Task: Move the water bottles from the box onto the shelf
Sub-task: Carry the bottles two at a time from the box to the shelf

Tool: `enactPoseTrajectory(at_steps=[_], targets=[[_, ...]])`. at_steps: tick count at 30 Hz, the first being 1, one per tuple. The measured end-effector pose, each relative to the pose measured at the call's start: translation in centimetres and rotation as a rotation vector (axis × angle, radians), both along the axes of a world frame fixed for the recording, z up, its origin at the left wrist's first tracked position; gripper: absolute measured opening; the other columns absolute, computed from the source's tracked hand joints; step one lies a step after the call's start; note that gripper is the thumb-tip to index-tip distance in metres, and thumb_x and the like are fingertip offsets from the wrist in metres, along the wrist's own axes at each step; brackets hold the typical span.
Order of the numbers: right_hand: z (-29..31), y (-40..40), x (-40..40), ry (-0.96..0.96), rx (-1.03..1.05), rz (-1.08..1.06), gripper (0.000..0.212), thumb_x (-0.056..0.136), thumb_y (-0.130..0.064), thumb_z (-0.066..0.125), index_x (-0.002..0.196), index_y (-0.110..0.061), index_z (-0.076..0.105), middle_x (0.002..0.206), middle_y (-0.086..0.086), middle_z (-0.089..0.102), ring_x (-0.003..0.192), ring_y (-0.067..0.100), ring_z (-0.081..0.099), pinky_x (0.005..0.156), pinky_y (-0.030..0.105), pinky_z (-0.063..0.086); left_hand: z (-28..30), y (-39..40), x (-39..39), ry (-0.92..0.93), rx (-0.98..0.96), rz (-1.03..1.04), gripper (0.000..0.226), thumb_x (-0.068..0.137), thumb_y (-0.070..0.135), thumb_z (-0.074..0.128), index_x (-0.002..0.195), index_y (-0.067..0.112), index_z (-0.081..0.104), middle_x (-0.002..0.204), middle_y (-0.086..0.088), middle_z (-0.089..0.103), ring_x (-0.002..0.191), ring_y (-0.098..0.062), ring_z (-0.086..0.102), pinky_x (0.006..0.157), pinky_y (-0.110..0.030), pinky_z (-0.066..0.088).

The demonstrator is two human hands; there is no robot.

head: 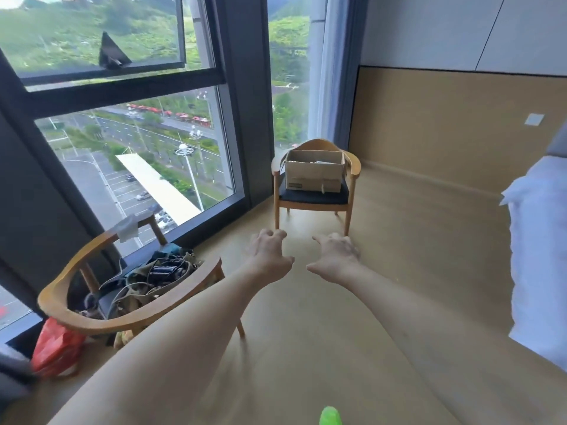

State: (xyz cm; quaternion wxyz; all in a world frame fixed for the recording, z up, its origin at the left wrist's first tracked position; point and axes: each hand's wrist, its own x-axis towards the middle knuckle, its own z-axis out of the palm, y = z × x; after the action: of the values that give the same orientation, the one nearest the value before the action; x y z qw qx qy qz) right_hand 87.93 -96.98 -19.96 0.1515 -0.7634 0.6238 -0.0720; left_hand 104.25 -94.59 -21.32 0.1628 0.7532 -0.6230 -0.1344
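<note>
Something small and green (330,416) sits at the bottom edge of the frame, too cropped for me to name. Both my forearms reach out over the wooden floor (399,271) toward the middle of the frame, my left hand (270,254) and right hand (336,256) side by side but not touching, fingers loosely curled and holding nothing. The cardboard box (313,174) sits open on the seat of the far chair (316,197), centre frame by the window corner, well apart from my hands. Something pale shows inside it, but I cannot tell whether it is bottles. No shelf is in view. I judge I am on the approach, with nothing picked up yet. Next I need to close on the chair, reach down into the box, and grip a bottle. A cluttered chair (129,302) stands lower left.
</note>
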Motion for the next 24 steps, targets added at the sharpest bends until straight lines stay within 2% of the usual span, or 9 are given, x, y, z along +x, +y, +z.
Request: enactPoseTrajectory(at_steps=[5,9,11,14,19,24], targets=[[-1.3,-10.8,1.7,-0.011,0.001,-0.024,0.072,0.084,-0.048,0.074,0.149,-0.034,0.044,0.141,0.005,0.052,0.131,0.03,0.044,0.1,0.042,0.046,-1.1,-11.4,1.3,-0.094,-0.026,-0.029,0.064,0.085,0.05,0.071,0.143,0.032,0.05,0.146,-0.004,0.049,0.133,-0.029,0.043,0.1,-0.046,0.046],[-0.1,-21.3,2.4,-0.012,0.01,-0.007,0.072,0.084,-0.049,0.073,0.148,-0.035,0.043,0.14,0.007,0.051,0.13,0.03,0.044,0.099,0.041,0.044,-0.3,-21.3,2.5,-0.131,-0.009,-0.032,0.065,0.085,0.05,0.071,0.143,0.033,0.05,0.143,-0.003,0.05,0.13,-0.03,0.044,0.1,-0.048,0.047],[0.9,-26.4,2.5,-0.021,0.02,-0.001,0.07,0.085,-0.047,0.072,0.147,-0.033,0.043,0.138,0.007,0.05,0.129,0.03,0.044,0.097,0.041,0.044,0.9,-26.4,3.1,-0.161,0.012,-0.042,0.056,0.086,0.05,0.069,0.136,0.032,0.053,0.134,-0.003,0.052,0.125,-0.03,0.046,0.097,-0.047,0.049],[1.9,-33.2,2.8,-0.057,0.037,-0.013,0.07,0.086,-0.041,0.072,0.148,-0.032,0.041,0.141,0.007,0.049,0.131,0.03,0.043,0.1,0.042,0.043,2.5,-33.4,3.5,-0.113,-0.013,-0.028,0.042,0.088,0.048,0.065,0.124,0.028,0.058,0.121,-0.004,0.055,0.116,-0.03,0.05,0.091,-0.045,0.049],[1.2,-42.3,4.4,-0.109,0.11,-0.017,0.069,0.086,-0.038,0.073,0.148,-0.032,0.042,0.143,0.007,0.049,0.133,0.031,0.042,0.103,0.044,0.043,1.7,-42.7,3.3,-0.104,0.044,-0.077,0.058,0.089,0.049,0.066,0.142,0.028,0.051,0.139,-0.005,0.052,0.13,-0.03,0.043,0.098,-0.045,0.044],[-0.6,-50.6,4.6,-0.084,0.117,-0.042,0.071,0.087,-0.036,0.072,0.151,-0.031,0.039,0.142,0.008,0.048,0.133,0.032,0.043,0.101,0.042,0.043,0.2,-52.1,4.4,-0.118,0.082,-0.115,0.052,0.09,0.047,0.065,0.137,0.027,0.054,0.134,-0.004,0.053,0.126,-0.029,0.044,0.096,-0.043,0.046]])
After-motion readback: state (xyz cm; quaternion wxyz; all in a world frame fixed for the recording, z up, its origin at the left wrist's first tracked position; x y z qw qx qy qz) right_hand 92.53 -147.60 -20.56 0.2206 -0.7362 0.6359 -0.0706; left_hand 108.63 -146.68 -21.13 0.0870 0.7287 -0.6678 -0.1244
